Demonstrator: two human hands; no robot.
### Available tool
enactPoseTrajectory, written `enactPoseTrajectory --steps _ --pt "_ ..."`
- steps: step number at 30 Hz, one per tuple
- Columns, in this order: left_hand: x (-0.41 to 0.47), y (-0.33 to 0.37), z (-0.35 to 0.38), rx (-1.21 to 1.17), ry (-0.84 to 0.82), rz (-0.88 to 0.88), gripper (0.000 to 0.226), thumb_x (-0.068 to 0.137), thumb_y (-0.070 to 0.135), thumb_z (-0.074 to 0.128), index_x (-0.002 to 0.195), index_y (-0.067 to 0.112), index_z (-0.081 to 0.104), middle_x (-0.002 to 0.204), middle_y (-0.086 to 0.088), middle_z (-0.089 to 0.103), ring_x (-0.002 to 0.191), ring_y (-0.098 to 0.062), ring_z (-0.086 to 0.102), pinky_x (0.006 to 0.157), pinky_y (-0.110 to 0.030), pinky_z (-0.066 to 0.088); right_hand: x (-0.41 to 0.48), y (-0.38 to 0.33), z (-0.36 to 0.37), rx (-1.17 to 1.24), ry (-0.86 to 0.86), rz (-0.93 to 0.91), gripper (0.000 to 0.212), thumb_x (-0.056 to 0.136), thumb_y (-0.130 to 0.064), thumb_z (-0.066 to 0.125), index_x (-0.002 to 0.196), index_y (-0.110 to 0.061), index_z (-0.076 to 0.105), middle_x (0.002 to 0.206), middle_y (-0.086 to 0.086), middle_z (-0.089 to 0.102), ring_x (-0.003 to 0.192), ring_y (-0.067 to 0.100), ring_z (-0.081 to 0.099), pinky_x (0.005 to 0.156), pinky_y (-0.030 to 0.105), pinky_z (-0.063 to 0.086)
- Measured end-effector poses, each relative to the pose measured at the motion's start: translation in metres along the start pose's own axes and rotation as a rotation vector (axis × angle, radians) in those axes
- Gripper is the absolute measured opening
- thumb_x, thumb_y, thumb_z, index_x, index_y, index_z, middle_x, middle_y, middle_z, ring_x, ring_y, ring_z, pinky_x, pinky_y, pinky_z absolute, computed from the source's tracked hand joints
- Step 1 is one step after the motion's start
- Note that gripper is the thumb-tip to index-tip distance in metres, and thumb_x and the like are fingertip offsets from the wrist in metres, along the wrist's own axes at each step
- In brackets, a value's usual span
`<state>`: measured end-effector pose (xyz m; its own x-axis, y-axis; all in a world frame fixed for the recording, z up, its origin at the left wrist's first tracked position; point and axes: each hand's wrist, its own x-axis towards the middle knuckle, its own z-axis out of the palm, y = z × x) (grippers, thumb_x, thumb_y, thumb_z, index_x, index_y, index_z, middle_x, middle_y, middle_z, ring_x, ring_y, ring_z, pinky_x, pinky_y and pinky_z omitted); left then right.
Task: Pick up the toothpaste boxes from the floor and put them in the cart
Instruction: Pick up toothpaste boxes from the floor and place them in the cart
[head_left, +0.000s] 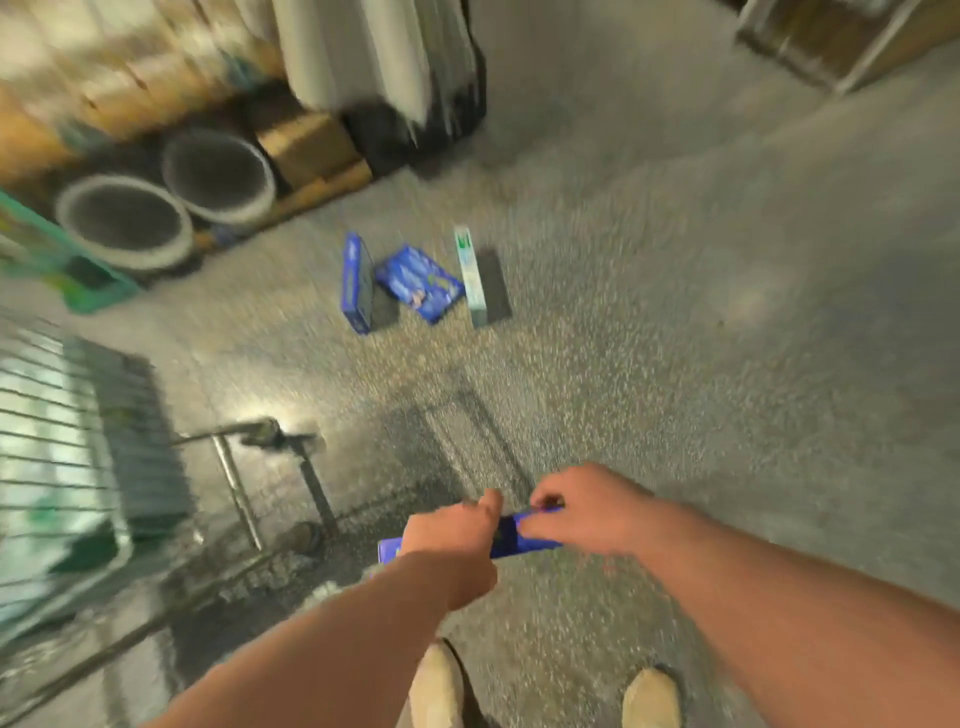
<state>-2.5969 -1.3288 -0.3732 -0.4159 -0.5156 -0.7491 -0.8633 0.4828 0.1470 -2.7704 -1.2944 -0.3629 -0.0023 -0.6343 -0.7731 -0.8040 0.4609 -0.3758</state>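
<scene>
Above blurred floor (675, 338), left grip (448, 531) and right grip (576, 514) clasping blue toothpaste box (537, 545), partly hidden, cart (52, 467) cropped.

Two round grey tubs (124, 223) are being shown at the upper left of the frame, with a cardboard box (305, 148) being seen just right of them. A teal crate (96, 296) is being cut off by the left edge.

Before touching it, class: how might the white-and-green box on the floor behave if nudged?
The white-and-green box seems to stand on a narrow edge, so a nudge probably tips it flat. Straight edges suggest stiff card; it shouldn't roll.
</scene>
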Motion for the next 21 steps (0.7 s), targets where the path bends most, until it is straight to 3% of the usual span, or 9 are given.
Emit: enactPoseTrajectory --steps 2,4,7,10,14,18,21 --pt "-0.048 -0.010 -0.059 0.003 0.063 -0.011 0.033 0.088 0.015 0.056 0.117 0.025 0.043 0.113 -0.004 0.066 0.104 -0.032 0.066 0.079 -0.038 0.049 -0.046 -0.045 -0.044 -0.195 -0.004 -0.104 0.045 0.066 -0.059 0.069 0.100 -0.031 0.063 0.084 -0.005 0.067 0.072 0.017 0.064 0.069 0.034 0.054" --pt "-0.107 -0.021 -0.115 0.017 0.160 -0.031 0.033 0.090 0.023 0.059 0.121 0.028 0.049 0.111 -0.003 0.066 0.102 -0.030 0.067 0.082 -0.038 0.054 -0.095 -0.095 -0.082 -0.438 0.113 -0.235 0.048 0.063 -0.057 0.069 0.101 -0.031 0.055 0.087 -0.006 0.065 0.081 0.022 0.063 0.071 0.031 0.049" --pt "-0.182 -0.031 -0.179 0.016 0.295 -0.055 0.034 0.091 0.037 0.061 0.124 0.031 0.055 0.117 -0.003 0.066 0.108 -0.031 0.066 0.083 -0.036 0.051 -0.149 -0.160 -0.115 -0.526 0.271 -0.398 0.050 0.068 -0.055 0.069 0.110 -0.032 0.053 0.101 -0.003 0.066 0.094 0.026 0.064 0.070 0.031 0.043" --pt "-0.269 -0.038 -0.225 0.047 0.425 -0.116 0.035 0.092 0.055 0.061 0.116 0.030 0.058 0.113 -0.003 0.067 0.104 -0.032 0.066 0.079 -0.036 0.050 -0.208 -0.222 -0.139 -0.612 0.401 -0.534 0.031 0.081 -0.046 0.065 0.104 -0.029 0.053 0.105 0.000 0.065 0.099 0.028 0.065 0.069 0.034 0.043" --pt "-0.372 -0.046 -0.252 0.054 0.579 -0.239 0.022 0.092 0.045 0.062 0.106 0.031 0.055 0.111 -0.003 0.068 0.105 -0.032 0.066 0.077 -0.036 0.048 -0.279 -0.293 -0.163 -0.787 0.466 -0.728 0.026 0.085 -0.038 0.063 0.108 -0.028 0.056 0.107 0.004 0.067 0.099 0.031 0.065 0.068 0.034 0.040" --pt "-0.458 -0.069 -0.246 -0.001 0.697 -0.382 0.027 0.087 0.048 0.065 0.096 0.030 0.048 0.098 -0.001 0.064 0.096 -0.030 0.067 0.069 -0.035 0.046 -0.345 -0.358 -0.167 -0.926 0.452 -0.870 0.017 0.085 -0.036 0.062 0.098 -0.027 0.057 0.098 0.002 0.065 0.093 0.028 0.063 0.069 0.035 0.046" --pt "-0.516 -0.090 -0.232 -0.027 0.779 -0.443 0.032 0.087 0.052 0.065 0.104 0.027 0.054 0.104 -0.004 0.067 0.099 -0.032 0.066 0.069 -0.034 0.042 -0.380 -0.404 -0.154 -1.017 0.465 -0.981 0.020 0.086 -0.039 0.063 0.099 -0.028 0.055 0.101 0.001 0.064 0.094 0.025 0.062 0.067 0.033 0.043"
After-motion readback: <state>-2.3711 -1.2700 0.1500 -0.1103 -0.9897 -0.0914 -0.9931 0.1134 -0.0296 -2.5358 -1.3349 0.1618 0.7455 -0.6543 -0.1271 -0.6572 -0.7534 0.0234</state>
